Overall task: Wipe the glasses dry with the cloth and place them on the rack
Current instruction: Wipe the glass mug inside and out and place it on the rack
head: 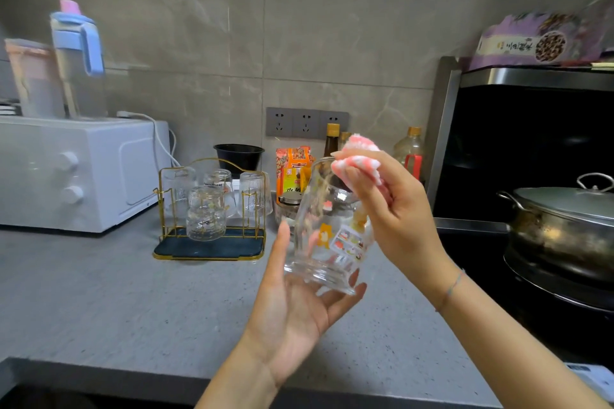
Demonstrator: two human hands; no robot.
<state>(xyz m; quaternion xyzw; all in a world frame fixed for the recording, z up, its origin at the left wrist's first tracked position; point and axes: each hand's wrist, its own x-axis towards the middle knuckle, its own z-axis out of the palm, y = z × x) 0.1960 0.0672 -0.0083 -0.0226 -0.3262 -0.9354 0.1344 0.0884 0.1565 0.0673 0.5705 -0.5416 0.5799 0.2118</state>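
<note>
My left hand loosely cups the base of the clear printed glass tumbler, tilted above the grey desk. My right hand pinches the pink-and-white cloth at its rim. Pushing hard could slip it free, short of the gold wire rack.
</note>
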